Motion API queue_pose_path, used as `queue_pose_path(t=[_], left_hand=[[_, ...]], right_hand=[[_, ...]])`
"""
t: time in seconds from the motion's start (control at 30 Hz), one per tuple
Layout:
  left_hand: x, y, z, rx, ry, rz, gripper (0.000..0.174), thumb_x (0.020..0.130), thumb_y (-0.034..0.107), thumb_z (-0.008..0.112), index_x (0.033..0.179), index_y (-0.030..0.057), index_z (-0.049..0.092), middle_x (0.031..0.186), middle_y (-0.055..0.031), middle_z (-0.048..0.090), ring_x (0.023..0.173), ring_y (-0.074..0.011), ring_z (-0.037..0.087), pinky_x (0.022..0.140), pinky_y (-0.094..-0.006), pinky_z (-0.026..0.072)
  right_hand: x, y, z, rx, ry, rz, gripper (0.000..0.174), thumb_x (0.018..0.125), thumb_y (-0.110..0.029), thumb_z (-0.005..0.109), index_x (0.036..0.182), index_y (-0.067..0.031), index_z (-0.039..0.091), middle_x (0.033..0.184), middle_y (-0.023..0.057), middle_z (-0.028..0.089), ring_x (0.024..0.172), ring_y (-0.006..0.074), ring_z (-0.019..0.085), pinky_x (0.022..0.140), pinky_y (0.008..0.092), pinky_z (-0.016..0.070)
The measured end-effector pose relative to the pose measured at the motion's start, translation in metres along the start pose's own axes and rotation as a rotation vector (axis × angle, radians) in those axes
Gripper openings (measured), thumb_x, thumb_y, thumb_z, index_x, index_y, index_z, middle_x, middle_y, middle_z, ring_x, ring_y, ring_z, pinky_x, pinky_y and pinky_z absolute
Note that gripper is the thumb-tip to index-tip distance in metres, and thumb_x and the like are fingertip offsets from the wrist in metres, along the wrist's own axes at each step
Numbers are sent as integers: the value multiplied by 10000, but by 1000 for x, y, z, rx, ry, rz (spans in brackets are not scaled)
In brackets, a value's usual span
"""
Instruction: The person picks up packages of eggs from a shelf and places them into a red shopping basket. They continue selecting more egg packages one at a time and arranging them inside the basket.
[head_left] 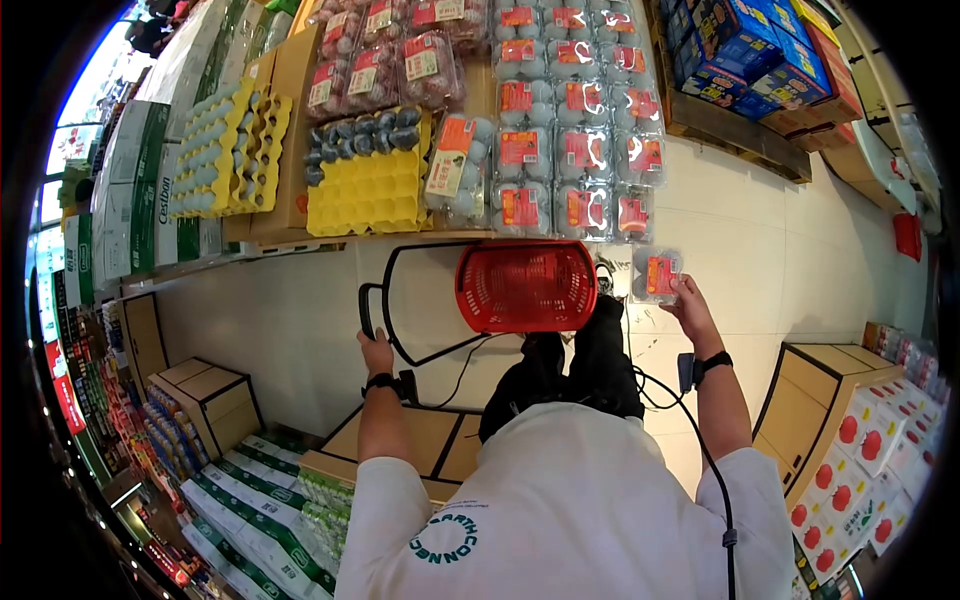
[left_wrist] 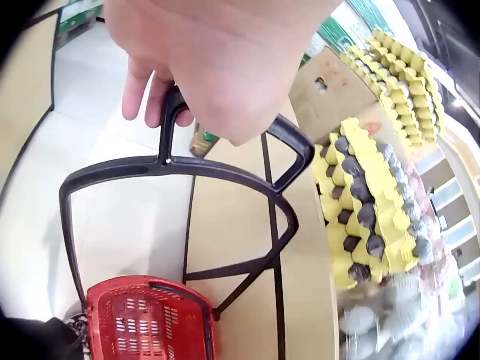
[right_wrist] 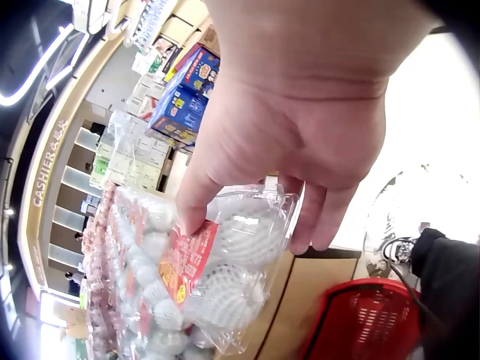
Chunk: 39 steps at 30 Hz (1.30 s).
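Observation:
My left hand grips the black handle of a red basket; the left wrist view shows the fingers of that hand curled round the handle bar. The red basket stands low, and nothing shows inside it in the head view. My right hand pinches a clear plastic pack with a red label, to the right of the basket. In the right wrist view, the thumb of the right hand lies on the label side of the pack, other fingers behind it.
Rows of similar clear packs cover the display ahead, beside yellow egg trays and netted packs. Blue boxes sit on a pallet at the far right. Wooden cabinets and stacked cartons stand behind. A black cable hangs near the legs.

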<state>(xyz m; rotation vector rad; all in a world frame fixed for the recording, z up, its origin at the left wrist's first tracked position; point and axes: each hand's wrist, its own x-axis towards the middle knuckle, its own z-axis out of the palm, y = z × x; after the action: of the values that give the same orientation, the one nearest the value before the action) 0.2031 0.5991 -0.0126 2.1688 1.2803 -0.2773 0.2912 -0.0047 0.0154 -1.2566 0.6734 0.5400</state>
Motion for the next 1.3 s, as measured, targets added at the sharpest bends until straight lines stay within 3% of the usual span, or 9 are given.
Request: queue_pose_path(t=[0.07, 0.1, 0.2, 0.33, 0.57, 0.9, 1.03, 1.1, 1.3], left_hand=[[11, -12, 10, 90, 52, 74, 432, 932, 298, 410, 1220, -7, 307, 970, -238, 566, 810, -375, 564, 711, -456, 436], [0, 1, 6, 106, 42, 87, 372, 941, 314, 380, 1115, -14, 363, 908, -246, 579, 813, -410, 561, 705, -470, 434], [-4, 2, 10, 137, 34, 103, 323, 945, 294, 372, 1042, -13, 393, 851, -245, 584, 788, -419, 561, 681, -474, 433], [6, -22, 21, 185, 97, 197, 348, 946, 311, 357, 1031, -23, 402, 787, -269, 577, 723, -434, 554, 640, -491, 424], [-10, -1, 16, 238, 143, 97, 353, 942, 335, 354, 978, -14, 385, 748, -249, 577, 695, -425, 556, 619, -496, 428], [78, -84, 16, 119, 212, 184, 358, 935, 323, 389, 1143, 34, 434, 828, -216, 607, 755, -410, 574, 663, -467, 450], [114, -116, 29, 72, 244, 190, 358, 932, 309, 401, 1189, 62, 425, 870, -201, 613, 796, -402, 579, 688, -445, 458], [127, -118, 31, 47, 157, 58, 351, 927, 302, 419, 1206, 89, 423, 909, -196, 612, 832, -391, 581, 707, -430, 461], [165, -166, 62, -3, 201, -4, 345, 896, 211, 482, 1215, 97, 417, 898, -194, 600, 797, -356, 586, 696, -398, 461]], right_hand=[[2, 28, -3, 4, 31, 52, 285, 833, -305, 599, 1016, -116, 492, 869, -15, 508, 807, 109, 508, 766, 338, 470], [7, 43, -8, -35, 15, 84, 246, 861, -313, 551, 1021, -143, 475, 982, -6, 544, 918, 134, 543, 784, 339, 462], [25, 81, -8, -23, 48, 172, 297, 807, -308, 633, 987, -124, 485, 896, 19, 510, 813, 138, 525, 742, 343, 485], [48, 104, 12, -196, 9, 247, 380, 790, -349, 658, 1028, -118, 472, 942, 38, 563, 888, 169, 558, 751, 355, 463], [80, 138, 44, -411, -29, 272, 442, 753, -373, 677, 1016, -77, 482, 918, 50, 565, 854, 169, 566, 688, 322, 465], [125, 244, 124, -480, 44, 170, 447, 739, -328, 704, 990, -13, 509, 890, 45, 580, 717, 112, 565, 559, 239, 464], [181, 315, 155, -441, 5, 251, 436, 782, -362, 666, 1056, -65, 504, 918, 23, 553, 743, 120, 548, 606, 268, 475], [222, 359, 161, -369, -95, 112, 382, 799, -350, 644, 1016, -60, 523, 892, 15, 557, 710, 114, 530, 588, 256, 455], [335, 445, 187, -527, -123, 211, 302, 820, -372, 617, 875, -81, 554, 764, -6, 554, 645, 81, 499, 510, 232, 383]])
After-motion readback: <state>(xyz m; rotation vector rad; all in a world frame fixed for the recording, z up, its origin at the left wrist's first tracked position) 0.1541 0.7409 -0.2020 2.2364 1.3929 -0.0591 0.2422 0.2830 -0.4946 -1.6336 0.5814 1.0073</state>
